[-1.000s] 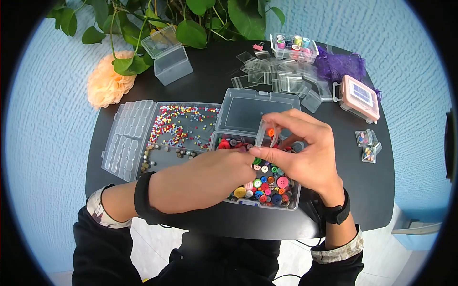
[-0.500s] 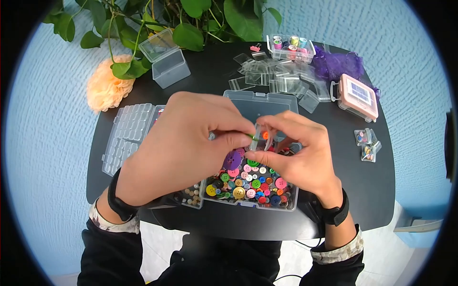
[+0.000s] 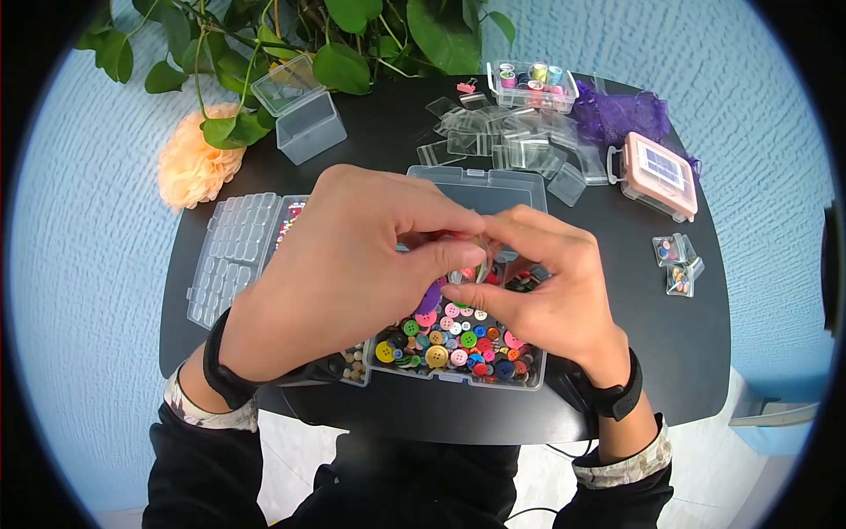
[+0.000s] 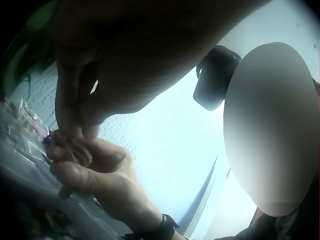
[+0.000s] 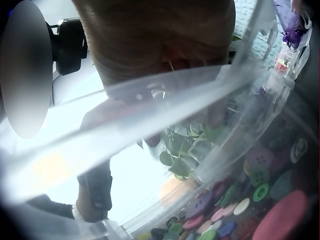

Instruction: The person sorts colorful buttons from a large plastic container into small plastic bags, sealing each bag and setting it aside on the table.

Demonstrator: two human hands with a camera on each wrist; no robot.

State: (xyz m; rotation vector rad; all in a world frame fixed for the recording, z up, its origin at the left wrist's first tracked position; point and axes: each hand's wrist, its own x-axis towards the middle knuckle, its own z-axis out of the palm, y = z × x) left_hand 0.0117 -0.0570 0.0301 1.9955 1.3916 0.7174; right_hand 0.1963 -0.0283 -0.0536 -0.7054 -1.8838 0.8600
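Observation:
Above the button box, my right hand [image 3: 560, 286] pinches a small clear zip bag [image 3: 469, 270] between thumb and fingers. My left hand [image 3: 370, 256] reaches in from the left, thumb and index fingertip pinched together right at the bag's mouth. The green button in that pinch is mostly hidden by the fingers. In the left wrist view, the left fingertips meet the bag [image 4: 80, 154] in the right hand [image 4: 115, 185]. Below is a clear plastic box [image 3: 414, 374] of mixed buttons [image 3: 467, 338], its lid [image 3: 493, 187] folded back.
Left of the box lies an opened bead organizer [image 3: 233, 234], partly behind my left arm. Empty zip bags [image 3: 529, 141], a thread box [image 3: 533, 95], purple mesh [image 3: 617, 115] and a pink case [image 3: 656, 176] lie at the back right. Filled bags [image 3: 677, 264] rest at right.
My left hand came up out of the button box with a green button and moved to the bag's mouth. The right hand with the bag has stayed nearly in place.

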